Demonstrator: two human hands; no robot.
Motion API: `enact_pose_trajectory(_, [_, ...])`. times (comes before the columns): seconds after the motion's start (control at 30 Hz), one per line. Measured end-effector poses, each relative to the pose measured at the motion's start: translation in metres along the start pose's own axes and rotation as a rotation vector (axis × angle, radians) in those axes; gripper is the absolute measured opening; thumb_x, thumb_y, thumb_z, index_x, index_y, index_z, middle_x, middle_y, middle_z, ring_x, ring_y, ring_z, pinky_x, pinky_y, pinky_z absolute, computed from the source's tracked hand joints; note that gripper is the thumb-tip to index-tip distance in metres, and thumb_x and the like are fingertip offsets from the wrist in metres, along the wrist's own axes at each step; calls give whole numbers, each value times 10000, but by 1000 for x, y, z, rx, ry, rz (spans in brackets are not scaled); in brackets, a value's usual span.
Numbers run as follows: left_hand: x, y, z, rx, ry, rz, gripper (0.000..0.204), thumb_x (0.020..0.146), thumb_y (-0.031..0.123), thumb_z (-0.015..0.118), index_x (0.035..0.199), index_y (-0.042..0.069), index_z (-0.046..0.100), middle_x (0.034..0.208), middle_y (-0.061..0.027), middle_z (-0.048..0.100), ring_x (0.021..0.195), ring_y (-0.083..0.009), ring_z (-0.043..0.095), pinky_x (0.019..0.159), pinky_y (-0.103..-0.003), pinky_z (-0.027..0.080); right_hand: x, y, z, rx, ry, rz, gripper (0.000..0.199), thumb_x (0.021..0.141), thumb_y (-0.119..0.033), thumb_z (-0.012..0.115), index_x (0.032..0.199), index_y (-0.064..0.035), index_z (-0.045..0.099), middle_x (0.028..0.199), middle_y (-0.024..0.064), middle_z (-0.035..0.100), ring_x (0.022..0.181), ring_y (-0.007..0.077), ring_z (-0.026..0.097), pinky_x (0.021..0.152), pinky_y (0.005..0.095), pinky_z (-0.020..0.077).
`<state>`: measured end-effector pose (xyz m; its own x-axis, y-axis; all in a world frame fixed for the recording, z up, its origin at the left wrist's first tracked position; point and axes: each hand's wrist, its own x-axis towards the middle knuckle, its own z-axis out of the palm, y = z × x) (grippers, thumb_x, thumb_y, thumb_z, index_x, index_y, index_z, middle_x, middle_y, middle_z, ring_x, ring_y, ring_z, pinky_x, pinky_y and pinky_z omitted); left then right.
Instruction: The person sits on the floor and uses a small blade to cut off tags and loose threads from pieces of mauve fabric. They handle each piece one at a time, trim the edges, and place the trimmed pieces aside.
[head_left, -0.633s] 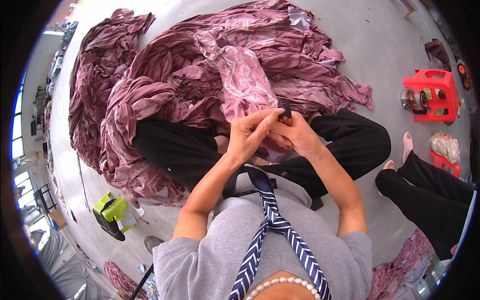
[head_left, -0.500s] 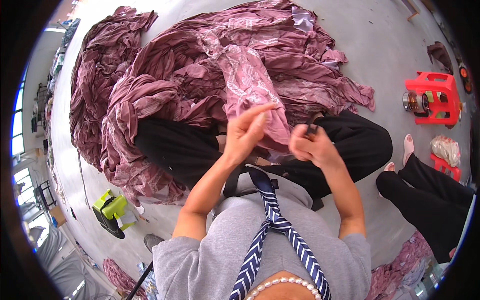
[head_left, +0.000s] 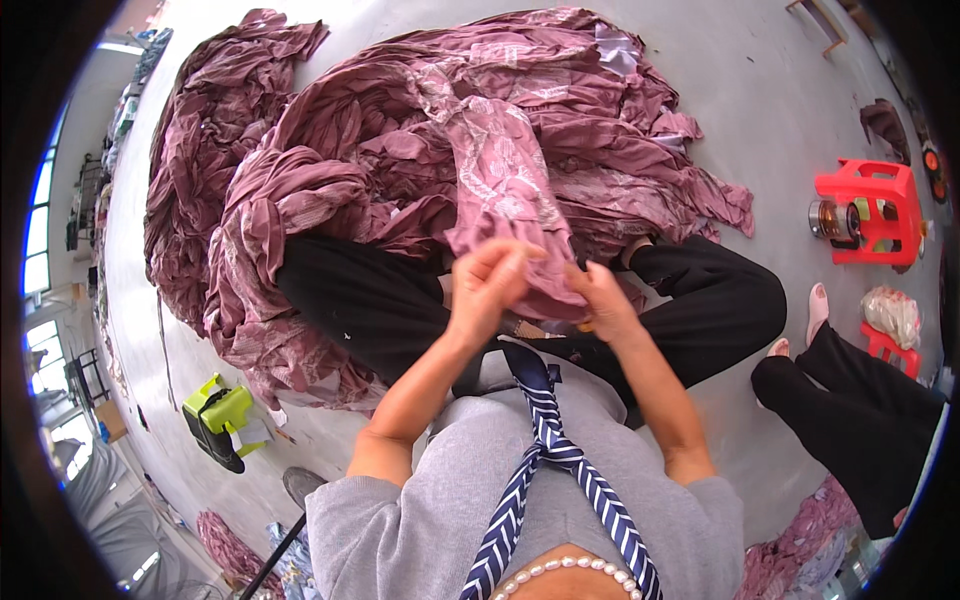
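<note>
A long strip of dusty-pink patterned fabric runs from a big heap down to my lap. At its near end, my right hand is closed on the right edge, thumb on top. A small yellowish bit shows under that hand; what it belongs to is hidden. My left hand sits over the fabric's left side with its fingers curled together. Whether cloth or thread is pinched in those fingers is too blurred to make out. My crossed legs in black trousers lie under both hands.
Crumpled pink fabric piles up ahead and to the left. A red stool with a glass jar stands at right, near another person's black-clad legs. At left is a lime-green stool with a dark item on it.
My right hand has come in to the fabric's edge; the small black thing seen in it before is out of sight. My left hand's outstretched finger has curled in, and the hand sits slightly lower.
</note>
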<state>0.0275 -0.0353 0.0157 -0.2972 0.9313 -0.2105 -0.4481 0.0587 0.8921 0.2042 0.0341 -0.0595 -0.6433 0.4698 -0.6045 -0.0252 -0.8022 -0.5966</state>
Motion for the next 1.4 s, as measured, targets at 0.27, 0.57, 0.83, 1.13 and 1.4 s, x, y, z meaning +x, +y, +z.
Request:
enact_pose_trajectory(0.27, [13,-14,-35,203,249,100,728,801,187,710,1383,78,288,1267,-113,456,1039,-166,540,861,-290,455,-86,-48,62,-589,-596,-257,190,812,-121,680,932,18,630,714,66,644,594,117,605,526,247,467])
enact_pose_trajectory(0.57, [-1,49,-56,-122,205,-182,509,665,3,463,1168,-55,519,983,-114,624,776,-148,626,706,-221,506,-37,-22,60,-364,-654,-293,301,868,-248,617,1001,22,627,813,69,672,624,98,593,562,244,460])
enact_pose_trajectory(0.83, [-175,163,-102,31,489,344,544,627,204,524,1098,-65,556,1009,-152,613,850,-216,606,772,-300,489,107,31,97,157,-197,125,625,922,-514,430,1202,45,420,1012,181,637,490,93,481,367,182,296])
enact_pose_trajectory(1.13, [-295,166,-208,249,980,517,450,731,173,582,1145,-3,580,1098,-141,598,884,-195,610,758,-280,499,140,65,147,525,-167,85,463,899,-447,489,1158,-63,498,1045,100,577,828,208,529,682,338,411])
enact_pose_trajectory(1.4, [-171,110,-226,1853,938,322,492,744,182,700,1196,58,550,1145,-141,589,1013,-311,567,917,-368,419,131,40,96,331,-205,149,284,870,-311,578,1050,-92,599,1029,73,640,899,213,623,826,410,509])
